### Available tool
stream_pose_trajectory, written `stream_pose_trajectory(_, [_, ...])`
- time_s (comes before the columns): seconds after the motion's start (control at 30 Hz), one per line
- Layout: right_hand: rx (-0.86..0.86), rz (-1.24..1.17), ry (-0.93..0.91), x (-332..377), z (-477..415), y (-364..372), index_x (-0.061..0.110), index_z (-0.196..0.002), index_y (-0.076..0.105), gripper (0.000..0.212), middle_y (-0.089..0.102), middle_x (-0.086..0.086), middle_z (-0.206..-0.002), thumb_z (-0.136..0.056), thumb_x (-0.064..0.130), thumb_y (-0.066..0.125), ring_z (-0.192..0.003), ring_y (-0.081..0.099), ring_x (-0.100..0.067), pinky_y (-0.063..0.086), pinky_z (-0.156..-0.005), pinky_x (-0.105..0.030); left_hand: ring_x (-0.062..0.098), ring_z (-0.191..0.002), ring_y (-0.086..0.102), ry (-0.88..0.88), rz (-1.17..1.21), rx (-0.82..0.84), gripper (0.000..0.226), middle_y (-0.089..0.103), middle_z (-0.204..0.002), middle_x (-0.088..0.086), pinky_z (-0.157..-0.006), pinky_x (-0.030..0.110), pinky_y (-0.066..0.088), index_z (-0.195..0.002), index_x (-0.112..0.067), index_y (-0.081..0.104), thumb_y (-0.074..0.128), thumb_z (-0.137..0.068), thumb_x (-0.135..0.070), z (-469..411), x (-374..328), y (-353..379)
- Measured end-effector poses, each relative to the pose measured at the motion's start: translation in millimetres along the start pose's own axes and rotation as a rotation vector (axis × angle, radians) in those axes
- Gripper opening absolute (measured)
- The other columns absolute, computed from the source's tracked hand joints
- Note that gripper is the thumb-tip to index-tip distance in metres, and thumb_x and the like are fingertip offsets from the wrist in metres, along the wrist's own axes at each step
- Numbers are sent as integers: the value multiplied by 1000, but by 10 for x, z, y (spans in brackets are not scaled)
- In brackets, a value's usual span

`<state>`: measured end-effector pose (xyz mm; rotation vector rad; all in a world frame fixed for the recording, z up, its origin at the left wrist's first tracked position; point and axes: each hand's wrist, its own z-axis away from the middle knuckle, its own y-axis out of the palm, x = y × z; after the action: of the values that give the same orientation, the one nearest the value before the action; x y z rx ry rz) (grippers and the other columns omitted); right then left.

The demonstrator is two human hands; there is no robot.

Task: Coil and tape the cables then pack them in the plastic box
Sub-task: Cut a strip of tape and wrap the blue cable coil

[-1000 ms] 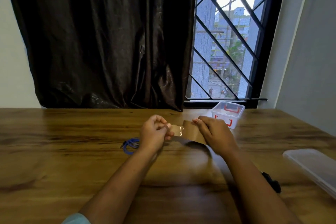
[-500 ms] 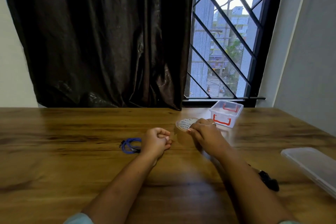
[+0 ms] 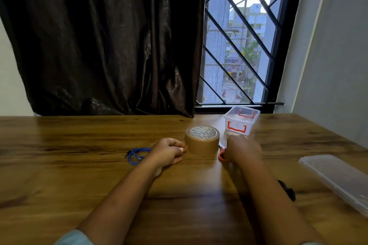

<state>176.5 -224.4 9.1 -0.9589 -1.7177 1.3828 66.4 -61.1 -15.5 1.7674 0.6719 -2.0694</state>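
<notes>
In the head view, a wide brown wooden table (image 3: 79, 165) stands in front of a dark brown curtain (image 3: 99, 45) and a window with a black metal grille (image 3: 239, 45). A round roll of brown packing tape (image 3: 202, 142) lies flat on the table, its printed white core label facing up. The left hand (image 3: 169, 150) rests on the table just beside the left side of this roll; its fingers (image 3: 180, 149) are curled in and pressed together, but I cannot tell if they pinch anything. Just behind this hand, to its left, lies the thin blue cable (image 3: 136, 155) in a loose coil on the table. The right hand (image 3: 244, 149) is blurred and lies over the orange handle of a pair of scissors (image 3: 221, 155), just to the right of the roll; its fingers are hidden under the hand, so I cannot tell how they are. Behind it, near the window, stands the small clear plastic box with red-orange clips (image 3: 241, 120), open on top. A flat clear plastic lid (image 3: 338, 177) lies well apart at the right edge, and a small black thing (image 3: 287, 191) lies beside the right forearm.
</notes>
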Motion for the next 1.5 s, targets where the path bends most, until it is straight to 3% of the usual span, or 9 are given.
stream_pose_trajectory(0.17, [28, 90, 21, 54, 18, -9, 17, -117, 58, 27, 61, -3, -118, -91, 24, 58, -110, 57, -22, 42, -74, -28, 19, -96, 65, 38, -73, 36, 20, 66, -103, 9, -75, 25, 54, -105, -9, 61, 62, -86, -3, 32, 6, -18])
stream_pose_trajectory(0.3, [24, 172, -41, 179, 53, 17, 15, -112, 62, 21, 61, -3, -115, -94, 17, 51, -106, 59, -20, 42, -73, -26, 14, -69, 65, 184, -301, -215, 9, 70, -79, 4, -56, 25, 49, -91, -13, 65, 68, -82, -11, 67, 69, 98])
stream_pose_trajectory(0.4, [23, 165, -32, 262, 69, 8, 19, -114, 64, 22, 61, -3, -115, -94, 22, 55, -105, 60, -20, 41, -68, -27, 15, -62, 64, 248, -366, -321, 2, 69, -71, 5, -61, 30, 53, -85, -13, 65, 65, -85, -10, 75, 81, 102])
stream_pose_trajectory(0.63, [63, 145, -53, 280, 146, -5, 15, -121, 59, 28, 58, -5, -122, -96, 19, 47, -112, 56, -22, 38, -72, -27, 18, -61, 63, 221, -340, -240, 4, 69, -70, 9, -67, 36, 55, -83, -8, 62, 65, -85, -10, 87, 47, 110])
stream_pose_trajectory(0.83, [238, 157, -97, 181, 350, -120, 9, -121, 56, 34, 54, -11, -127, -88, 14, 57, -118, 52, -27, 45, -91, -33, 16, -55, 60, 250, -324, -185, 13, 67, -68, 7, -50, 26, 49, -83, -13, 58, 63, -82, -2, 109, 52, 151])
stream_pose_trajectory(0.97, [303, 150, -142, 175, 428, -129, 6, -116, 58, 29, 59, -12, -120, -87, 11, 56, -110, 57, -28, 46, -89, -35, 9, -61, 60, 325, -448, -124, 23, 66, -69, -2, -53, 21, 46, -85, -26, 60, 61, -84, -4, 80, 62, 134])
stream_pose_trajectory(1.13, [285, 70, -144, 154, 562, -124, 8, -106, 61, 22, 61, -10, -100, -85, 13, 57, -87, 57, -26, 45, -75, -31, -4, -74, 53, 438, -754, -98, 25, 62, -83, -18, -61, 7, 33, -87, -35, 69, 61, -85, -11, 51, 96, 123])
stream_pose_trajectory(1.37, [391, -74, -224, 112, 708, -176, 8, -115, 54, 25, 58, -11, -121, -97, 22, 46, -89, 49, -19, 38, -74, -27, -10, -75, 54, 494, -786, -78, 34, 63, -85, -16, -58, -1, 38, -94, -28, 70, 56, -84, 1, 36, 92, 103])
stream_pose_trajectory(1.5, [412, -70, -219, 92, 691, -176, 11, -120, 52, 26, 57, -11, -120, -95, 19, 49, -72, 54, -17, 43, -61, -25, 6, -92, 59, 590, -853, -164, 21, 68, -101, -9, -75, 16, 42, -96, -29, 71, 60, -88, -14, 38, 79, 97])
